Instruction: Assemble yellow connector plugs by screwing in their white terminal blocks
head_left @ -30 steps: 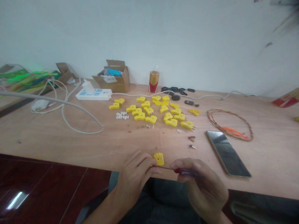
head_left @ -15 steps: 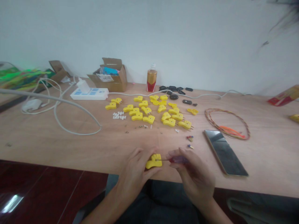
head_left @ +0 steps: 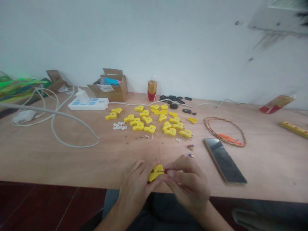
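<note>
A left hand [head_left: 134,181] grips a yellow connector [head_left: 156,173] at a wooden table's [head_left: 72,166] edge as the right hand [head_left: 190,181] pinches what appears to be a screwdriver [head_left: 166,172], mostly hidden.

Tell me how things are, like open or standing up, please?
Left hand, closed on yellow plastic piece
Right hand, closed on thin reddish tool, mostly hidden
Brown cardboard box, open
Gold-red plastic bottle, upright, capped
Black rectangular phone, flat, screen dark
Brownish twisted wire, coiled

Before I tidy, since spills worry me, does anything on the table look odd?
The far-right bottle appears tipped onto its side, unlike the upright bottle farther left; I see no spill.
</note>
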The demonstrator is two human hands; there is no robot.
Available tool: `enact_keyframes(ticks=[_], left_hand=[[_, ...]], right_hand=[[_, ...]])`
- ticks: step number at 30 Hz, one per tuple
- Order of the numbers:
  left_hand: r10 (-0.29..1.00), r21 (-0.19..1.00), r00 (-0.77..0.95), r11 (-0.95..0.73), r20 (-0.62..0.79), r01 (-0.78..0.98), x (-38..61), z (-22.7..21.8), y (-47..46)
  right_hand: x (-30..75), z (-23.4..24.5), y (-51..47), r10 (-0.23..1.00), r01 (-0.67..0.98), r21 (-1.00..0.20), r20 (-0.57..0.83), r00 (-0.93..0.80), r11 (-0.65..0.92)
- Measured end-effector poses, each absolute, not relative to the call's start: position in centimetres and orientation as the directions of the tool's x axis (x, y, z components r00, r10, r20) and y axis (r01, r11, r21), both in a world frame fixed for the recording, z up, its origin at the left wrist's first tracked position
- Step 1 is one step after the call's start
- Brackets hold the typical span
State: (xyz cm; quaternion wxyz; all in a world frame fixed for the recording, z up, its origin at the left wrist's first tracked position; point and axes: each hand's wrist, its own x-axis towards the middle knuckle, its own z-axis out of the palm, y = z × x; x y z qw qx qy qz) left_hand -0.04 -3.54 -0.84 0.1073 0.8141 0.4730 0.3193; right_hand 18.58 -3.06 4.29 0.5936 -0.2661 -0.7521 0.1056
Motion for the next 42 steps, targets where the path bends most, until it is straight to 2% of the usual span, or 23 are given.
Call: enact_keyframes(ticks=[3, 6, 9, 13, 16, 19, 23, 26, 29, 32, 35, 39, 42], left_hand=[[0.839, 0.469, 0.339, -0.525, 0.424, 0.71, -0.1, -0.8, -3.5], [0.866, 0.536, 0.313, -0.489, 0.39, 0.688, -0.3, -0.5, -3.4], [0.88, 0.596, 0.301, -0.472, 0.368, 0.65, -0.5, -0.5, -3.4], [0.889, 0.626, 0.3, -0.456, 0.345, 0.632, -0.6, -0.7, -3.3], [0.904, 0.639, 0.284, -0.426, 0.319, 0.64, -0.5, -0.5, -3.3], [0.908, 0.647, 0.284, -0.419, 0.309, 0.637, -0.4, -0.2, -3.3], [0.902, 0.658, 0.289, -0.431, 0.32, 0.617, -0.4, 0.0, -3.2], [0.91, 0.685, 0.276, -0.414, 0.308, 0.599, -0.5, -0.1, -3.2], [0.919, 0.707, 0.265, -0.394, 0.292, 0.587, -0.7, -0.2, -3.2], [0.921, 0.709, 0.277, -0.388, 0.274, 0.588, -0.7, -0.3, -3.3], [0.915, 0.693, 0.291, -0.403, 0.281, 0.597, -0.7, -0.2, -3.3], [0.904, 0.68, 0.31, -0.426, 0.295, 0.596, -0.6, 0.0, -3.3], [0.912, 0.689, 0.3, -0.409, 0.281, 0.598, -0.5, 0.1, -3.3]], right_hand=[[18.7, 4.8, -2.9, 0.482, 0.334, -0.399, 0.847, -0.222, 0.854], [19.2, 4.9, -3.3, 0.59, 0.305, -0.509, 0.741, -0.32, 0.805], [19.3, 4.8, -3.5, 0.665, 0.233, -0.622, 0.696, -0.272, 0.747], [19.3, 4.5, -2.9, 0.601, 0.28, -0.56, 0.795, -0.084, 0.78], [19.9, 4.5, -3.0, 0.63, 0.344, -0.547, 0.748, -0.209, 0.763], [20.3, 4.8, -3.5, 0.688, 0.323, -0.607, 0.647, -0.329, 0.726], [19.6, 4.9, -3.5, 0.693, 0.219, -0.658, 0.674, -0.257, 0.721], [19.3, 4.8, -3.0, 0.668, 0.276, -0.616, 0.723, -0.175, 0.738], [19.8, 4.8, -3.0, 0.677, 0.329, -0.596, 0.689, -0.257, 0.732], [20.5, 5.0, -3.4, 0.712, 0.279, -0.657, 0.611, -0.346, 0.7], [20.2, 4.7, -3.5, 0.715, 0.197, -0.691, 0.638, -0.285, 0.696], [19.3, 3.8, -3.0, 0.657, 0.254, -0.617, 0.744, -0.119, 0.745], [19.7, 3.6, -2.8, 0.68, 0.239, -0.637, 0.698, -0.227, 0.733]])
